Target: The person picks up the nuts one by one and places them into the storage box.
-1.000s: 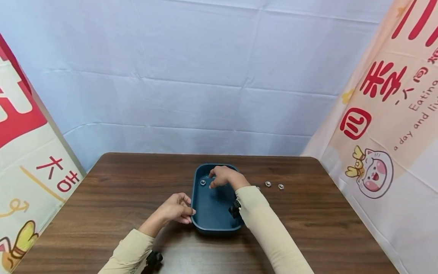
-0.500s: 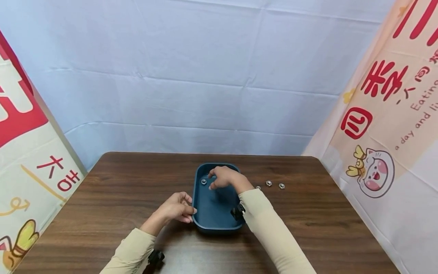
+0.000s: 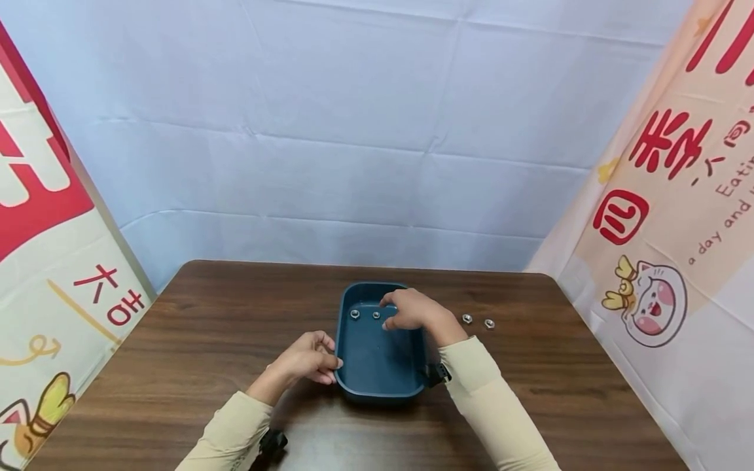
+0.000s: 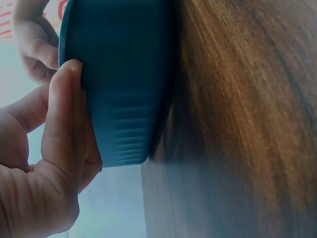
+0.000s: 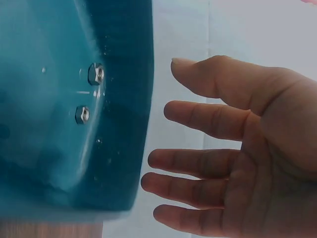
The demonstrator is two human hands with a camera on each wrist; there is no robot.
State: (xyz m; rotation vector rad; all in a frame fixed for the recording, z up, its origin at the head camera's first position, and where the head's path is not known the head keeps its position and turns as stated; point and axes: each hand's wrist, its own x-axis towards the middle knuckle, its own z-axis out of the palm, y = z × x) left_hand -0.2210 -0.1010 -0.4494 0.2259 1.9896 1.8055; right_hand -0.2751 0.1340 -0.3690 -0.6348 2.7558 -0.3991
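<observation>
At lower centre, the left hand (image 3: 307, 357) pinches a blue, round-cornered tray (image 3: 379, 366) holding two silver nuts (image 5: 94, 74); the right hand (image 3: 412, 309) is spread.

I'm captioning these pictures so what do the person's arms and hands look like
The left sleeve and right sleeve are long and pale beige. A small black device shows beside the left one, another beside the right. The left hand and right hand are bare, without gloves or visible rings.

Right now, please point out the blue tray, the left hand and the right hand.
Blue tray (image 3: 381, 358), head view: bare floor.
Left hand (image 3: 305, 358), head view: its back.
Right hand (image 5: 262, 148), right wrist view: palm.
</observation>
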